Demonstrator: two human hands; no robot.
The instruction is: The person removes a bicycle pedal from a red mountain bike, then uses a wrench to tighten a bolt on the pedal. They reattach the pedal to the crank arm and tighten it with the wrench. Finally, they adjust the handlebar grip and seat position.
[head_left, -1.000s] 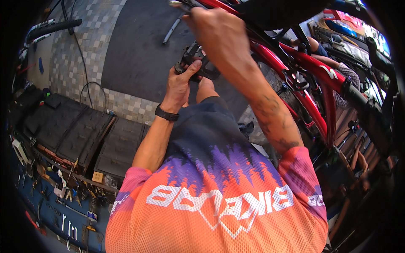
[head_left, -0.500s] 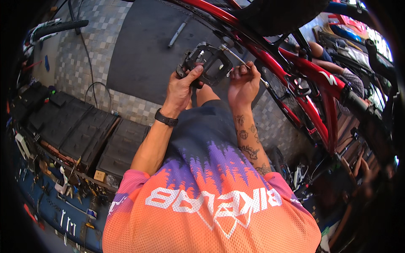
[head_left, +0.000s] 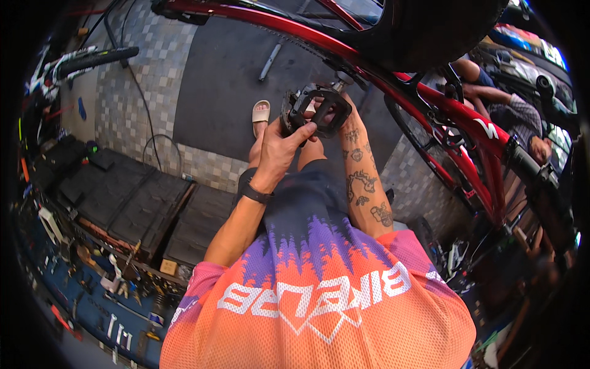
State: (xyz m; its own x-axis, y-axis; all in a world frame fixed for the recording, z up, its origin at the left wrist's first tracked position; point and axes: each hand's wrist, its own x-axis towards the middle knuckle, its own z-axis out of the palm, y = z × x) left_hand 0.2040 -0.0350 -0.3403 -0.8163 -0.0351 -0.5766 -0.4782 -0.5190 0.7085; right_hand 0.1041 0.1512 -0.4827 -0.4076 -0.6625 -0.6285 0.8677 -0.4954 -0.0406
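My left hand (head_left: 278,149) is closed round a black pedal (head_left: 299,117), thumb pressed on its near edge. My right hand (head_left: 324,111) is mostly hidden behind the pedal, so I can't tell how its fingers sit. The pedal hangs in front of my knees, just beside a red bike frame (head_left: 473,118) that slants past on my right and blocks the floor there. Beyond, a silver tube (head_left: 270,61) lies on a dark mat (head_left: 209,101) over the tiles. Black cases (head_left: 117,194) line my left, above tools on a blue surface (head_left: 92,307); another person (head_left: 522,117) is past the frame.
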